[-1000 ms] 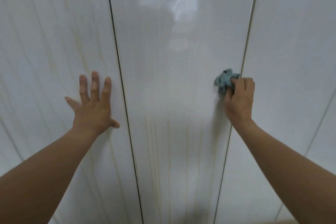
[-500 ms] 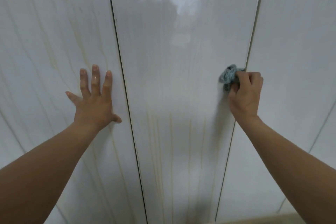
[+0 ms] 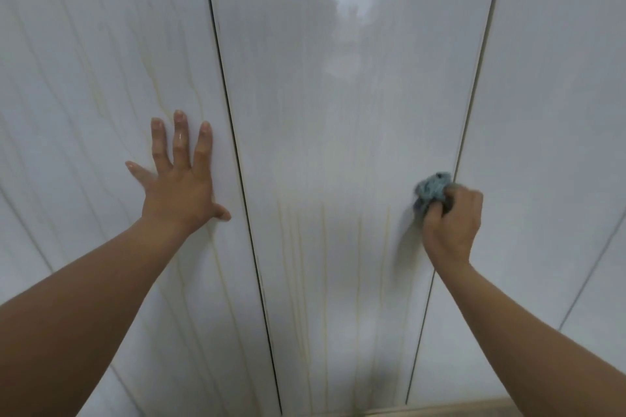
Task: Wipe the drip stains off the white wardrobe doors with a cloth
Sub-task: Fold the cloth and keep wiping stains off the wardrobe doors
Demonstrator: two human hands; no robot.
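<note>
Though crumpled to a small wad, cloth (image 3: 431, 191): blue-grey, pressed to the middle door (image 3: 338, 112) hard by its right edge, just left of the seam.
Right hand (image 3: 452, 230): fingers curled round the cloth, knuckles lying across the right seam (image 3: 471, 112), forearm rising from lower right.
Drip stains (image 3: 323, 264): thin yellowish runs down the middle door's lower half, left of and below the cloth; upper half paler, with a glossy reflection.
Left hand (image 3: 179, 189): flat, fingers spread, palm on the left door (image 3: 84, 78), which carries fainter yellow runs; thumb near the left seam (image 3: 237, 162).
Room: nearly the whole width of the middle door lies between the two hands.
Right door (image 3: 559, 78): white, beyond the right seam.
Floor strip (image 3: 457, 409): brownish, at the doors' foot.
</note>
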